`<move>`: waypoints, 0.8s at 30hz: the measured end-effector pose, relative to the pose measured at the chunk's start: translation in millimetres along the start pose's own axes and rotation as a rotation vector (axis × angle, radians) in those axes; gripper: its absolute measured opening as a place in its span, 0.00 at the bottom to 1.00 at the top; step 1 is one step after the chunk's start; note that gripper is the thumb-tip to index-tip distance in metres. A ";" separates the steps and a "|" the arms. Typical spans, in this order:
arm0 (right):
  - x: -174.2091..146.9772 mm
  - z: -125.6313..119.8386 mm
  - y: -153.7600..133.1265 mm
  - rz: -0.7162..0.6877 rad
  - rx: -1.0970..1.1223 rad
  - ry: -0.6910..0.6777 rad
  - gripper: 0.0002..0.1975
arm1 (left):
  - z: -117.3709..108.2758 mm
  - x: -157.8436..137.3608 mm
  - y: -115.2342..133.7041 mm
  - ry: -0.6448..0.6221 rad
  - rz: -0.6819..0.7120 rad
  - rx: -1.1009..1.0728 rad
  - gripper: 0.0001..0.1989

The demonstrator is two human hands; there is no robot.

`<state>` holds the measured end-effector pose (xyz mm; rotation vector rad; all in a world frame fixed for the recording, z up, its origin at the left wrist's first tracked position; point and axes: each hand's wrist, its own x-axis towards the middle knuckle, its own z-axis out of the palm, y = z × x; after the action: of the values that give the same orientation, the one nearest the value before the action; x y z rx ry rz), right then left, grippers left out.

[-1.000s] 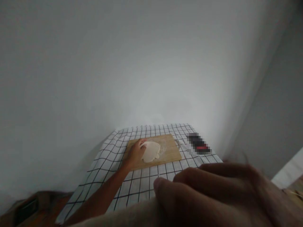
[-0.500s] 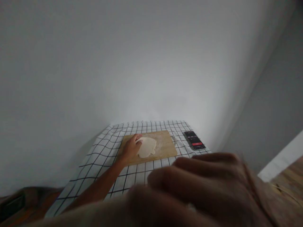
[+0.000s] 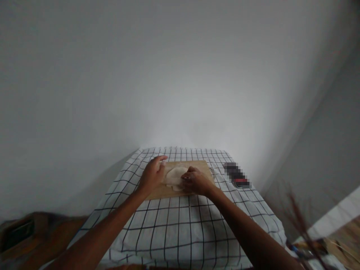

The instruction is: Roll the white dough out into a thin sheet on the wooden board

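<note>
A flat, pale sheet of dough (image 3: pixel 174 175) lies on a wooden board (image 3: pixel 165 193), its lower edge ragged. My right hand (image 3: pixel 197 181) is at the dough's right side, its fingers curled and pinched together on that edge. To the left of the dough, my left hand (image 3: pixel 153 173) is over the board's left end, thumb and fingers apart, with nothing in its grip. Whether its thumb touches the dough, I cannot tell. The right hand covers part of the dough's right side.
A white cloth with a black grid (image 3: pixel 168 232) covers the table under the board. A pixelated phone (image 3: pixel 237 175) lies to the right of the board. Behind the table rises a plain wall (image 3: pixel 180 75). Blurred thin reddish strands (image 3: pixel 299 213) show at the lower right.
My right hand has gone from close in front of the camera down to the dough's right edge. My left hand has come off the dough's left side. The ragged edge now faces me.
</note>
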<state>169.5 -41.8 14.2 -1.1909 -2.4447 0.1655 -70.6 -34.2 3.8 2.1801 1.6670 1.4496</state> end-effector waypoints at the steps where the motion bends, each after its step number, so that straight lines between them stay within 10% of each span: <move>1: -0.9 4.7 -0.3 -0.007 -0.004 0.004 0.15 | 1.9 -5.1 0.2 -0.107 0.043 0.062 0.19; 5: -7.9 11.5 9.9 0.066 -0.131 0.059 0.22 | 22.2 -18.0 -3.4 -0.288 0.123 0.270 0.22; 24: 77.6 21.3 59.8 0.182 -0.340 -0.070 0.31 | 69.9 42.7 -25.3 -0.268 -0.144 0.567 0.20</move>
<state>161.5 57.4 2.3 -1.5771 -2.4896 -0.1669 -42.5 42.7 -21.8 2.2927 2.2655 0.6590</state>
